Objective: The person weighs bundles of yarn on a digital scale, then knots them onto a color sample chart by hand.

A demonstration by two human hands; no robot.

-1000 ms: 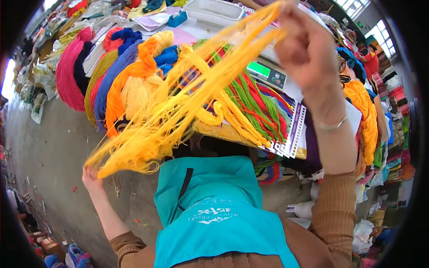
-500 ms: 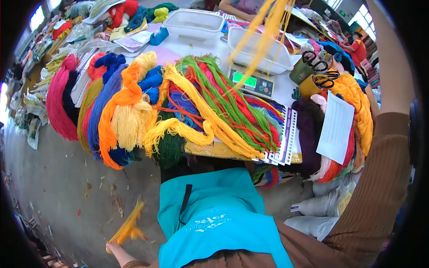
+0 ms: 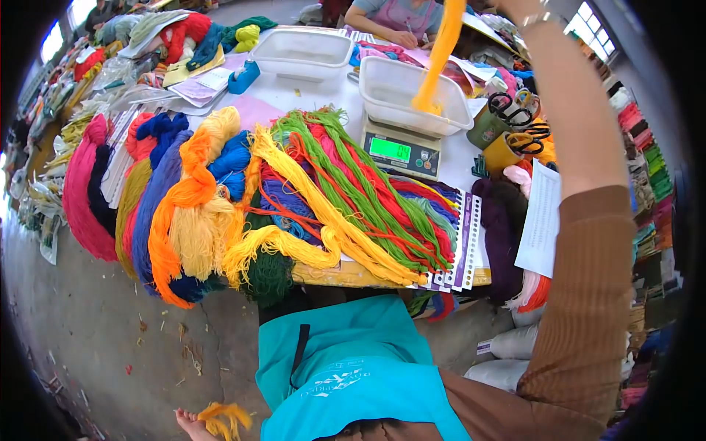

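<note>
The right hand (image 3: 523, 9) is raised at the top edge, over the far side of the worktop (image 3: 323, 99). Its fingers are mostly cut off there, so I cannot tell how they close. Just beside it, yellow yarn (image 3: 444, 55) runs down from the top edge, its lower end inside a white tub (image 3: 386, 114). The tub sits on a scale (image 3: 404, 156) with a lit green display.

The left hand (image 3: 190, 422) is low over the floor (image 3: 140, 375), pinching a small orange-yellow tuft (image 3: 226, 419), well apart from the worktop.

Skeins cover the near part of the worktop: pink (image 3: 87, 198) toward the left, orange (image 3: 168, 239), then yellow (image 3: 312, 195) and green (image 3: 331, 173) nearer the scale. Punched cards (image 3: 468, 242) lie at the near edge, right of these. Scissors (image 3: 507, 109) stand near the tub's right side. A second tub (image 3: 298, 72) is left of the first. Another person (image 3: 401, 20) sits across the worktop.
</note>
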